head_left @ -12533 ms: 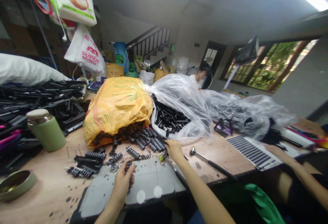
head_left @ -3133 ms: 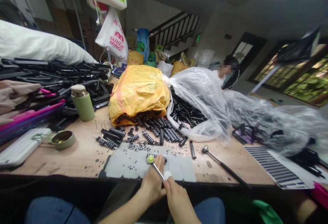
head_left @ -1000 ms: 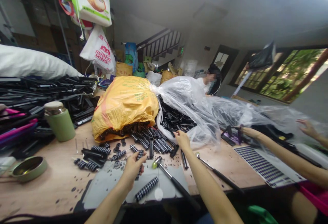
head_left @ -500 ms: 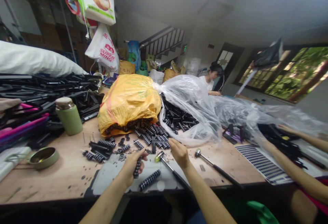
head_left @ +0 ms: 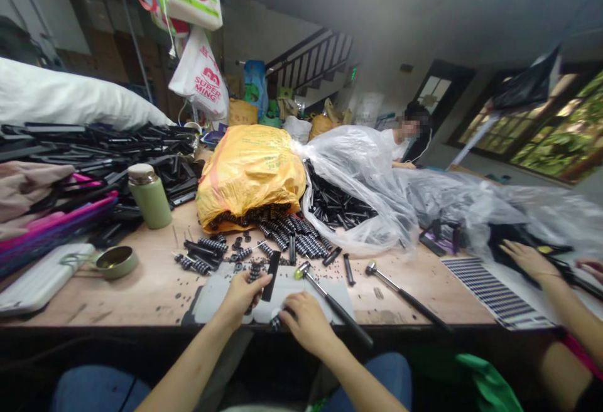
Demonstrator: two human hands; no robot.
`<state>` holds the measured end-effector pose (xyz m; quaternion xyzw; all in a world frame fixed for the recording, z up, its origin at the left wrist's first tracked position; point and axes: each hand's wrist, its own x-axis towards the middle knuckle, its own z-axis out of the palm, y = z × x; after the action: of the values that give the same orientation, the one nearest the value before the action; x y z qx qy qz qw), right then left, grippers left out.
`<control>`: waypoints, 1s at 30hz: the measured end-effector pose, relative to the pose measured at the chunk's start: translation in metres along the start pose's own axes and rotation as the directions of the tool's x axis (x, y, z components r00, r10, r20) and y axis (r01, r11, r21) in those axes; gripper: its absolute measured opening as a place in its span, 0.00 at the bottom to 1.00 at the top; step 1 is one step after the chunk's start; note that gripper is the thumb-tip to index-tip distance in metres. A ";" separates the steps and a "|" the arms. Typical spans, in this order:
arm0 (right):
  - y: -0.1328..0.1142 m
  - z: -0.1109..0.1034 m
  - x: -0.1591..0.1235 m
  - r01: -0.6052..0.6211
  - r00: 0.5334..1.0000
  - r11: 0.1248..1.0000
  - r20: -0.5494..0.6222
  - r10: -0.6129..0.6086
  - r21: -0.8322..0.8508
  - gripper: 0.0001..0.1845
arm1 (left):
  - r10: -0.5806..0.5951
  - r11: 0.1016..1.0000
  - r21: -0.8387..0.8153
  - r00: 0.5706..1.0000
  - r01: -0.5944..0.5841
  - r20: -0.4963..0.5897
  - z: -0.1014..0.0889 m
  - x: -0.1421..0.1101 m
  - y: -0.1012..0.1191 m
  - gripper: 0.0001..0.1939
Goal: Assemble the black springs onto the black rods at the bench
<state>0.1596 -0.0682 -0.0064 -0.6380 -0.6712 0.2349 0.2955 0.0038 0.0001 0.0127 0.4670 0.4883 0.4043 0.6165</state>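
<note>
My left hand [head_left: 241, 301] is closed around a black ridged roller with pale bands [head_left: 255, 270], held over the grey sheet [head_left: 214, 302]. At its thumb tip is a flat black strip [head_left: 272, 274]; whether it is gripped or lying there I cannot tell. My right hand [head_left: 308, 321] is low at the table's front edge, its fingers curled on a second ridged roller [head_left: 276, 322], mostly covered. A hammer with a yellowish face [head_left: 332, 305] lies just right of that hand. Beyond both hands, loose ridged rollers [head_left: 306, 242] spill from a yellow sack [head_left: 254, 170].
Another hammer [head_left: 405, 297] and a short black piece [head_left: 348, 270] lie to the right. A green flask [head_left: 149, 198] and small pot [head_left: 117, 262] stand left. A clear plastic bag [head_left: 358, 154] holds black parts. A co-worker's hand [head_left: 530, 260] is at far right.
My right hand has come back from the roller pile to the roller lying at the front edge. The flat black strip now shows by my left thumb. The view has shifted.
</note>
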 end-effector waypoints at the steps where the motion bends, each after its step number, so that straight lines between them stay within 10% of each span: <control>1: -0.002 -0.004 -0.001 -0.067 0.998 0.987 -0.001 0.067 0.143 0.19 | 0.058 0.998 0.040 0.998 -0.057 -0.015 0.000 -0.002 -0.001 0.17; 5: -0.017 -0.020 0.011 -0.458 0.881 0.578 0.260 0.394 0.675 0.34 | 0.475 0.822 0.312 0.876 -0.475 0.084 0.010 -0.011 -0.009 0.12; 9: -0.028 -0.021 0.017 -0.579 0.805 0.178 0.524 0.277 0.795 0.35 | 0.654 0.560 0.402 0.685 -0.724 0.323 0.017 -0.013 -0.024 0.08; 13: -0.029 -0.018 0.013 -0.570 0.810 -0.044 0.570 0.141 0.821 0.37 | 0.673 0.515 0.421 0.656 -0.747 0.341 0.015 -0.012 -0.032 0.09; 17: -0.022 -0.013 0.009 -0.413 0.895 0.137 0.374 0.242 0.900 0.35 | 0.538 0.753 0.333 0.822 -0.568 0.187 0.019 -0.013 -0.021 0.13; 20: -0.018 -0.012 0.006 -0.164 0.973 0.611 0.023 0.232 0.774 0.53 | 0.258 0.960 0.085 0.960 -0.268 0.108 0.024 -0.014 -0.009 0.18; 23: -0.019 -0.017 -0.001 0.093 0.981 0.916 -0.191 -0.019 0.389 0.62 | 0.038 0.991 -0.130 0.989 -0.019 0.143 0.027 -0.014 -0.001 0.23; 30: -0.037 -0.019 -0.006 0.343 0.938 0.938 -0.071 -0.339 0.044 0.63 | -0.094 0.921 -0.372 0.993 0.113 0.069 0.034 -0.018 0.000 0.16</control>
<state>0.1467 -0.0783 0.0326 -0.5105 -0.7552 0.1788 0.3703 0.0332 -0.0230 0.0201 0.3242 0.4104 0.4452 0.7268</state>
